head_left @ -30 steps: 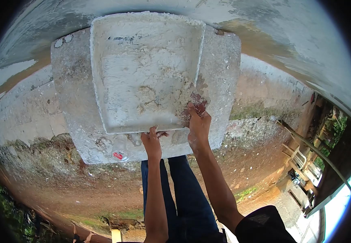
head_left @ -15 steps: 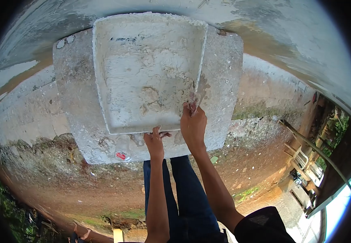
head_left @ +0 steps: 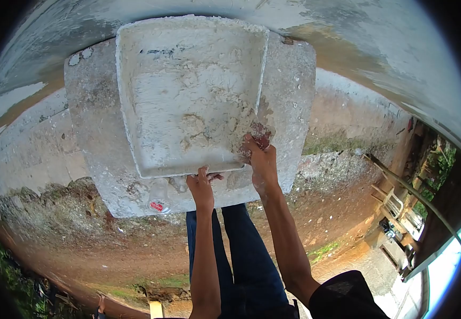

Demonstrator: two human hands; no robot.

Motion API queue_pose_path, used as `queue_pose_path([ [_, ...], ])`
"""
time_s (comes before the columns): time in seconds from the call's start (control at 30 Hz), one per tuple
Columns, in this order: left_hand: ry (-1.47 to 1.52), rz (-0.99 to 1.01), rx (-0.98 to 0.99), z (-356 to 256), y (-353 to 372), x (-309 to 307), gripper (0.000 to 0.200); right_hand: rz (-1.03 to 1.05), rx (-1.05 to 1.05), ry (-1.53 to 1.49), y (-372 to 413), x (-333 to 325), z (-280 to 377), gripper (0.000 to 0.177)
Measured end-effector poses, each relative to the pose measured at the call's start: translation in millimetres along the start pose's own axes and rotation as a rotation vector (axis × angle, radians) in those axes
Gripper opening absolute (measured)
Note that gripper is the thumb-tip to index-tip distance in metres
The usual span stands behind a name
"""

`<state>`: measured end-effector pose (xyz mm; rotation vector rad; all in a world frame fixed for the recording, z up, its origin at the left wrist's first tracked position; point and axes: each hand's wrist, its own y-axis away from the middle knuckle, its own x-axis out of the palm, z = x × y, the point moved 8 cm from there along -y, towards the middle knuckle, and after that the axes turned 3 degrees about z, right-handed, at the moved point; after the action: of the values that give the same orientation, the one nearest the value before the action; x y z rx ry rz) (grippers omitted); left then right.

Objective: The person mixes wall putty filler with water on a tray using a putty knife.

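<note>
Tray (head_left: 177,69) on plaster-crusted slab (head_left: 294,95) outdoors

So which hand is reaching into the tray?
The right hand, pressed inside the tray at its near right corner; the left hand only grips its near rim.

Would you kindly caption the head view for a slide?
Left hand grips the plaster-caked tray; right hand presses into its corner.

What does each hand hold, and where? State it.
Left hand pinches the tray at its near rim. Right hand holds a reddish thing, mostly hidden, against the tray's near right corner.
</note>
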<state>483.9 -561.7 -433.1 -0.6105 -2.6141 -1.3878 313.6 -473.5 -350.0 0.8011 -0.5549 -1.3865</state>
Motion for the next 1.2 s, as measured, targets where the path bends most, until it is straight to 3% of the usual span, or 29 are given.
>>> queue_pose_path([
  [0.37, 0.007, 0.032, 0.047, -3.1, 0.5, 3.5, 0.020, 0.088, 0.103, -0.085, -1.3, -3.3, -3.8, 0.031],
  [0.57, -0.009, 0.040, 0.037, -4.2, 0.2, 5.3, 0.016, 0.096, -0.015, -0.069, -8.9, -5.5, -10.2, 0.029],
  [0.7, -0.002, 0.037, 0.029, 0.9, -1.2, 1.0, 0.014, 0.066, 0.012, -0.064, -7.3, -6.3, -7.7, 0.026],
  [0.77, -0.019, 0.019, 0.009, 2.9, -1.7, -0.7, 0.014, 0.065, -0.169, 0.206, -8.8, -7.9, 5.1, 0.026],
  [0.8, -0.022, 0.020, 0.010, 4.3, -1.4, -2.5, 0.014, 0.064, -0.168, 0.202, -7.2, -7.2, 9.4, 0.026],
  [0.87, -0.022, 0.051, 0.022, 5.3, -2.3, -3.9, 0.015, 0.054, -0.288, 0.661, -1.5, 1.7, 29.4, 0.023],
  [0.97, -0.018, 0.032, 0.010, 0.3, -1.1, 0.4, 0.016, 0.018, -0.443, 0.796, 5.0, 15.6, 34.2, 0.020],
  [1.03, -0.026, -0.002, 0.012, -1.9, 2.0, 4.1, 0.017, -0.004, -0.423, 0.876, 16.7, 35.9, 41.5, 0.019],
  [1.13, -0.080, -0.104, 0.025, 7.2, -2.3, -11.1, 0.020, -0.126, -0.490, 1.235, 19.5, 62.9, 34.5, 0.029],
  [1.2, -0.125, -0.160, 0.025, 7.9, -1.8, -19.7, 0.021, -0.145, -0.530, 1.193, 16.9, 59.8, 30.5, 0.024],
])
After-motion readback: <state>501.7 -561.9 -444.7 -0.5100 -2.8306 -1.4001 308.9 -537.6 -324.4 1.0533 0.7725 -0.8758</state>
